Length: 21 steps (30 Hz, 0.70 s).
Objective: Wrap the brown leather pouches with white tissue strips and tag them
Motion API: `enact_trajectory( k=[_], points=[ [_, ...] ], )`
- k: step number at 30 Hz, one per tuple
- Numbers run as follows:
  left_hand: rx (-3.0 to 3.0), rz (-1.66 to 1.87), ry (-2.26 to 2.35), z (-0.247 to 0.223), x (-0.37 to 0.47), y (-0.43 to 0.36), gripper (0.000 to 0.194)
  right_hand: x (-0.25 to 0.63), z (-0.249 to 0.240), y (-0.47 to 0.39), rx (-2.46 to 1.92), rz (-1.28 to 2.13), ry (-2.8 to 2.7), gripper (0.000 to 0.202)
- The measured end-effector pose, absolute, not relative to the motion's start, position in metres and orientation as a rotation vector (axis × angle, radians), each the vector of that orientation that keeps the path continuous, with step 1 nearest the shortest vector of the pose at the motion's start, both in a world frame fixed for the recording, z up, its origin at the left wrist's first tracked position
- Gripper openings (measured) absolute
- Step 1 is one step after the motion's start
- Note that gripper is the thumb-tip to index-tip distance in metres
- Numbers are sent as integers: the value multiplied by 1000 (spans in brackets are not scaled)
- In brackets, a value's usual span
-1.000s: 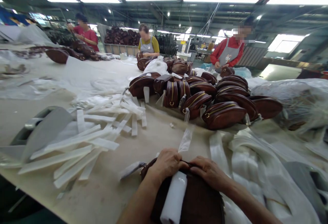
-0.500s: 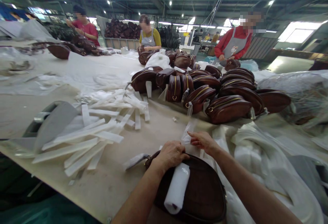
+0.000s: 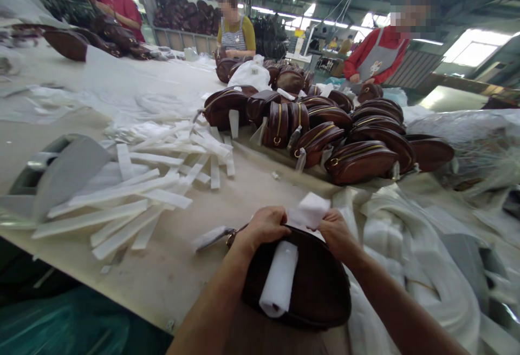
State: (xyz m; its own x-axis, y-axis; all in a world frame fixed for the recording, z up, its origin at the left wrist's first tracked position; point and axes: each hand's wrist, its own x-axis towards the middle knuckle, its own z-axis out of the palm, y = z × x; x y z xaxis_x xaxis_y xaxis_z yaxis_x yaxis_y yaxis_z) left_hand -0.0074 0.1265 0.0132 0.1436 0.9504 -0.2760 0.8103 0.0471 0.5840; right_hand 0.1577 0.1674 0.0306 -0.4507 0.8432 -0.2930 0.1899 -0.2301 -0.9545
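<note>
One bag [image 3: 320, 284] resting near: left hand [image 3: 266, 225] pinching far edge [image 3: 305, 231], right hand [image 3: 336, 231] pinching strip [image 3: 311, 209]; apparently positioning strip; next move likely calling for steady edge.

L hand [image 3: 266, 225] gripping dk brn bag [image 3: 320, 284] at top, R hand [image 3: 337, 231] w/ wht strip [image 3: 312, 206], brn bags [image 3: 361, 161] beyond

The bag [image 3: 317, 282] is dark brown (the wrap [image 3: 281, 276], white).
</note>
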Motion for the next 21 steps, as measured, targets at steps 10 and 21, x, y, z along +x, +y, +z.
enact_trajectory(
  k=[10,21],
  points=[
    [1705,337,1667,11,-8,129,23,171,31,103,-1002,705,-2268,19],
    [1654,336,1641,13,-9,129,26,158,46,67,-919,403,-2476,30]
  ],
)
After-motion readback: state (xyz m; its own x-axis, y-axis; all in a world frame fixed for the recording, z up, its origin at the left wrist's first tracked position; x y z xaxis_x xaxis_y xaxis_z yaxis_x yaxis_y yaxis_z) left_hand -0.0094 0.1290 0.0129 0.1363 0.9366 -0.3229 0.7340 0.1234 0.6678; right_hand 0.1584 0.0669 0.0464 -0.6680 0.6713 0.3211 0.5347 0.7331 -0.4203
